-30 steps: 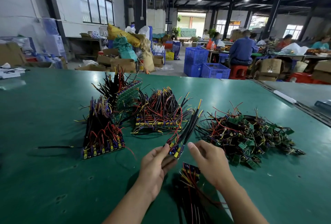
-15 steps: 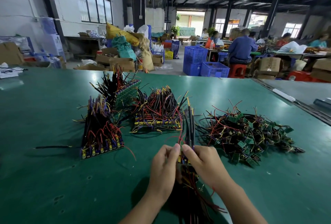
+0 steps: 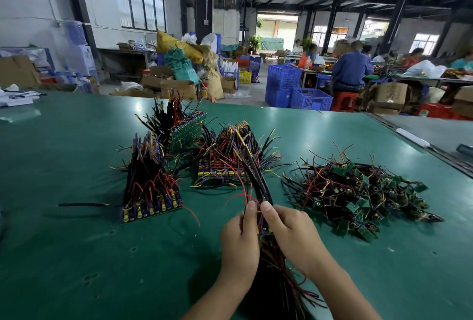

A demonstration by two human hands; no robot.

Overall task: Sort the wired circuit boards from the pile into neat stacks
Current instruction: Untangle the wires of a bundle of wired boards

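A loose pile of small green wired circuit boards [image 3: 358, 191] lies on the green table [image 3: 76, 255] at the right. Three neat stacks stand further left: one near-left [image 3: 151, 189], one at the back [image 3: 179, 127], one in the middle [image 3: 227, 158]. My left hand [image 3: 240, 237] and my right hand [image 3: 289, 235] together pinch a bundle of wired boards [image 3: 258, 186] between them, its black wires pointing up and away. More wires of a stack [image 3: 279, 281] trail toward me under my wrists.
A single black wire [image 3: 82, 204] lies on the table at the left. White papers [image 3: 15, 98] sit at the far left edge. Beyond the table are blue crates [image 3: 309, 99], cardboard boxes and seated workers at other benches.
Both hands closed onto the bundle and brought it upright; its wires swung from leaning right to leaning slightly left. The bundle now sits over the stack near me.
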